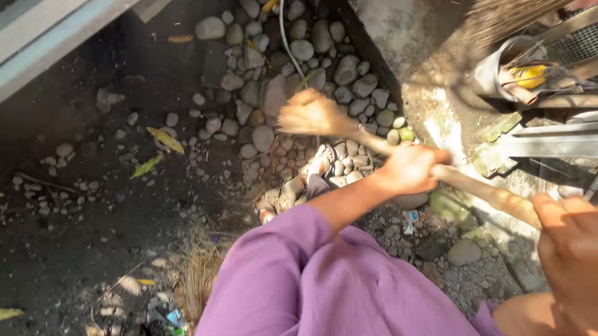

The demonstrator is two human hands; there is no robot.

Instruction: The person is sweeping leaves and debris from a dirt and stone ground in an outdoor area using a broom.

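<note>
Both my hands grip a long wooden handle [488,194] that slants from lower right to upper left. My left hand [410,168], on a purple-sleeved arm, is closed round its middle. Near the bottom right corner my right hand [582,256] clasps the handle's near end. The tool's tan head [310,114] is blurred by motion and hangs over a bed of rounded grey stones [300,50]. A sandalled foot [322,161] stands on the stones just below the head.
Dark soil [79,218] with yellow leaves and pebbles lies to the left. A concrete ledge [408,42] runs along the right, with a straw broom [520,4], a metal can [510,71] and metal bars [560,143]. A thin cable [285,34] crosses the stones. Dry grass and litter [164,315] lie near the bottom.
</note>
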